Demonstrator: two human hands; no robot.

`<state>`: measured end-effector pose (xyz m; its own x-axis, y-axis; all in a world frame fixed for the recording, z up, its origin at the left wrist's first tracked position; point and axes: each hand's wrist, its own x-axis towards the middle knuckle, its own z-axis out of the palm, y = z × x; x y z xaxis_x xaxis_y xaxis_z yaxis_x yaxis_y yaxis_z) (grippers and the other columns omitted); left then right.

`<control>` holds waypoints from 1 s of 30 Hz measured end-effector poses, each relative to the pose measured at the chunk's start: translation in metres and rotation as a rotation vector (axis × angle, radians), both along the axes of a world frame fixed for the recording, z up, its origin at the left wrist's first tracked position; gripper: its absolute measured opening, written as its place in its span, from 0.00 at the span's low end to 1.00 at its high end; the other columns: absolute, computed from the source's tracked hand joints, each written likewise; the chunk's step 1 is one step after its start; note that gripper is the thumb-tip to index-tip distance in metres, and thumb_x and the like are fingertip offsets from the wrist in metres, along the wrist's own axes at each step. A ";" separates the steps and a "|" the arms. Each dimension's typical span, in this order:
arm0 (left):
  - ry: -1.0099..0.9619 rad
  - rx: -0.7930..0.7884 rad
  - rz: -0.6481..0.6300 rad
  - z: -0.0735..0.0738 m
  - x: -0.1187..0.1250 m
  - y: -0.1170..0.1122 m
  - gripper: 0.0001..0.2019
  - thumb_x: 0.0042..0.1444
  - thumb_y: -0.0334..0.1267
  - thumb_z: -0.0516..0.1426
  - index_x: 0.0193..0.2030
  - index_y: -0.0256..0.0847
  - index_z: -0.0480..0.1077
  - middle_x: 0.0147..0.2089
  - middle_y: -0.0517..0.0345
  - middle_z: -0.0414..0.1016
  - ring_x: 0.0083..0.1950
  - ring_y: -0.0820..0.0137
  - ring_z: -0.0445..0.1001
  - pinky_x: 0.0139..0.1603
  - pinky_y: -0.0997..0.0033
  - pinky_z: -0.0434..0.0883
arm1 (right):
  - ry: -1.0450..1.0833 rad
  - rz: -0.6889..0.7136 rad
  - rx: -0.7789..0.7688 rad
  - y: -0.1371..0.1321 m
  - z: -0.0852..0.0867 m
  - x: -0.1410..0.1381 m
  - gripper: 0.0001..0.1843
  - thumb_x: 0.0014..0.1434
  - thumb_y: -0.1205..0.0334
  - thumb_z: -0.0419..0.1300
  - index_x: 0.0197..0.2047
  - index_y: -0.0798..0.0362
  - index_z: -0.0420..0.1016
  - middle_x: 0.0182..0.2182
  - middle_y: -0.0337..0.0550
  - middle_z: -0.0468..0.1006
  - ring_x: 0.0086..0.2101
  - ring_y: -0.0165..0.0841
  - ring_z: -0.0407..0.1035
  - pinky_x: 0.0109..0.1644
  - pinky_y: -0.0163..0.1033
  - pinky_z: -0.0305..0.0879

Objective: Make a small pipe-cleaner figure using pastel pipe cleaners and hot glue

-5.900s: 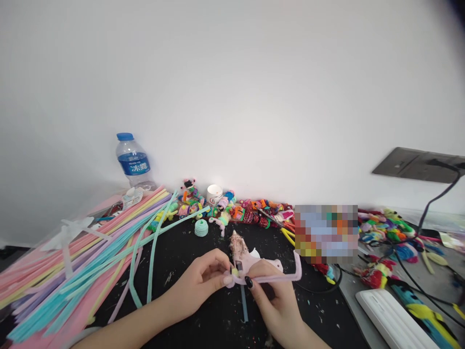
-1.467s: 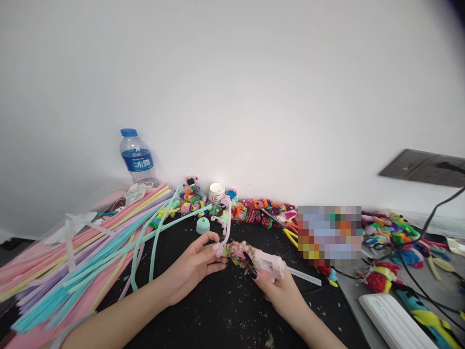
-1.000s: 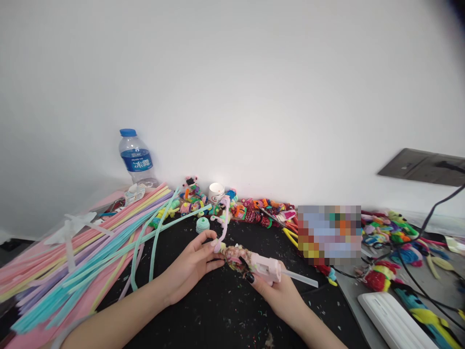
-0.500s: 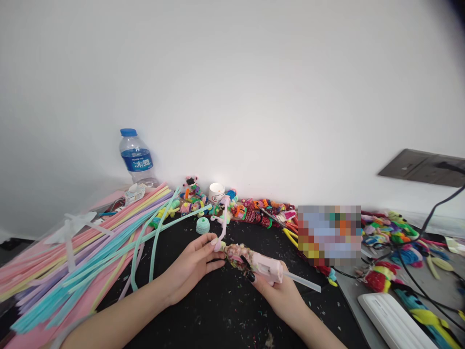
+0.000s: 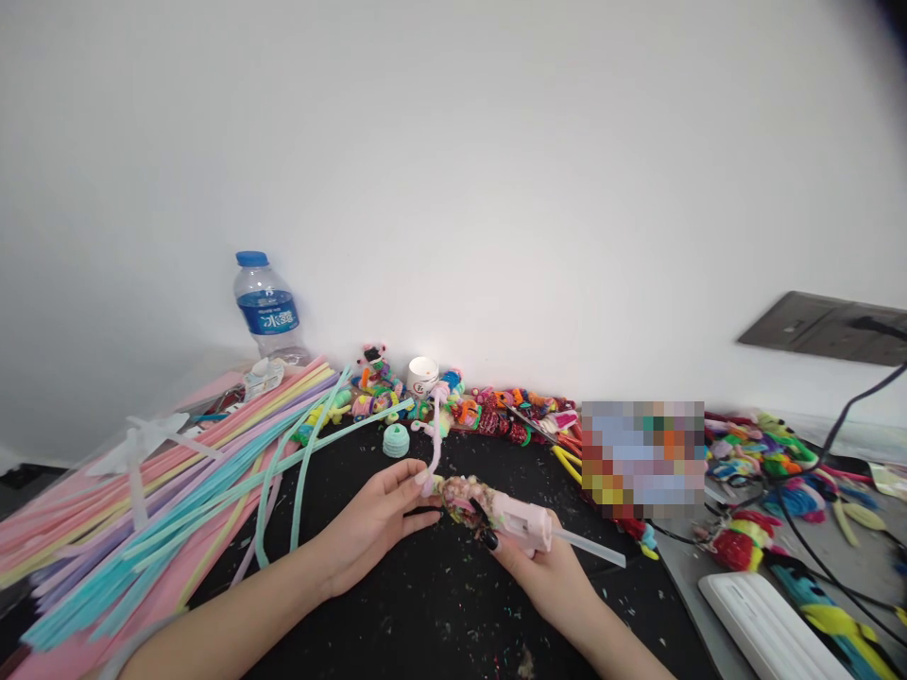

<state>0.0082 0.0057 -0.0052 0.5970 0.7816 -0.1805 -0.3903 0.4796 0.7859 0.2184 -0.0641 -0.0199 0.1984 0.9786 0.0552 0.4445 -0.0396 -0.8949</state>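
Observation:
My right hand [image 5: 539, 567] grips a pink glue gun [image 5: 506, 512] lying sideways, a clear glue stick [image 5: 591, 548] poking out of its back to the right. The gun's crusted nozzle points left at the pinch of my left hand [image 5: 379, 519]. That hand's thumb and fingers are closed on the lower end of a pale pink pipe cleaner [image 5: 436, 430], which rises from the fingertips. Both hands hover just above the black mat [image 5: 439, 614].
A spread of long pastel pipe cleaners [image 5: 162, 491] covers the left. A water bottle [image 5: 265, 307], a small white cup [image 5: 423, 375], a mint coil [image 5: 395, 440] and several bright pipe-cleaner figures [image 5: 510, 411] line the wall. Cables [image 5: 800, 515] and a white block [image 5: 769, 628] lie right.
The glue gun went from upright to lying sideways, nozzle at my left fingertips. The pink pipe cleaner was bent across the gun; now it stands up from my left pinch. Little motion in the last second.

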 end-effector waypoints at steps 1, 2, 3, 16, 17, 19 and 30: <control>0.005 0.001 -0.004 0.000 0.000 0.000 0.06 0.57 0.39 0.56 0.37 0.39 0.68 0.41 0.54 0.71 0.46 0.65 0.69 0.53 0.59 0.64 | 0.001 0.002 0.006 0.000 0.000 0.000 0.24 0.43 0.47 0.64 0.40 0.56 0.77 0.40 0.54 0.76 0.42 0.49 0.69 0.49 0.54 0.64; 0.011 0.000 -0.006 0.000 0.000 0.000 0.05 0.57 0.39 0.56 0.37 0.39 0.68 0.41 0.54 0.71 0.46 0.66 0.69 0.53 0.59 0.64 | 0.001 0.004 0.012 0.000 -0.001 0.000 0.24 0.44 0.48 0.64 0.40 0.56 0.77 0.40 0.54 0.76 0.42 0.49 0.69 0.49 0.54 0.64; 0.015 0.000 -0.004 -0.001 0.000 0.001 0.05 0.57 0.38 0.56 0.37 0.39 0.68 0.40 0.54 0.71 0.46 0.66 0.69 0.53 0.59 0.64 | 0.000 0.004 0.018 0.000 -0.001 0.001 0.24 0.44 0.48 0.64 0.41 0.56 0.77 0.40 0.54 0.76 0.42 0.48 0.69 0.49 0.53 0.64; -0.018 -0.024 0.088 -0.003 0.001 0.000 0.05 0.56 0.37 0.57 0.36 0.40 0.65 0.35 0.58 0.69 0.40 0.70 0.70 0.49 0.62 0.66 | -0.233 0.196 0.204 0.000 0.016 -0.008 0.11 0.53 0.55 0.56 0.25 0.52 0.71 0.24 0.41 0.73 0.27 0.36 0.69 0.34 0.38 0.67; -0.022 -0.023 0.091 -0.004 0.001 0.000 0.05 0.56 0.37 0.57 0.37 0.40 0.64 0.35 0.58 0.69 0.40 0.70 0.69 0.49 0.62 0.66 | -0.255 0.222 0.219 0.000 0.018 -0.009 0.11 0.53 0.56 0.55 0.23 0.51 0.69 0.22 0.39 0.71 0.25 0.34 0.68 0.33 0.37 0.66; -0.027 -0.018 0.094 -0.005 0.002 0.000 0.04 0.57 0.36 0.56 0.37 0.41 0.64 0.35 0.59 0.68 0.39 0.70 0.69 0.48 0.63 0.66 | -0.288 0.262 0.248 0.000 0.022 -0.011 0.11 0.53 0.58 0.55 0.22 0.51 0.67 0.21 0.37 0.68 0.23 0.32 0.65 0.30 0.35 0.63; -0.037 -0.019 0.091 -0.004 0.003 -0.001 0.04 0.57 0.36 0.56 0.35 0.40 0.64 0.32 0.60 0.66 0.35 0.73 0.67 0.41 0.69 0.67 | -0.312 0.400 0.149 0.004 0.027 -0.013 0.14 0.52 0.65 0.54 0.20 0.51 0.51 0.19 0.31 0.55 0.20 0.25 0.54 0.25 0.31 0.49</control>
<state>0.0113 0.0045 -0.0093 0.5305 0.8294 -0.1748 -0.4615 0.4556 0.7612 0.2052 -0.0603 0.0072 -0.2368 0.9515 0.1965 0.6450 0.3052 -0.7006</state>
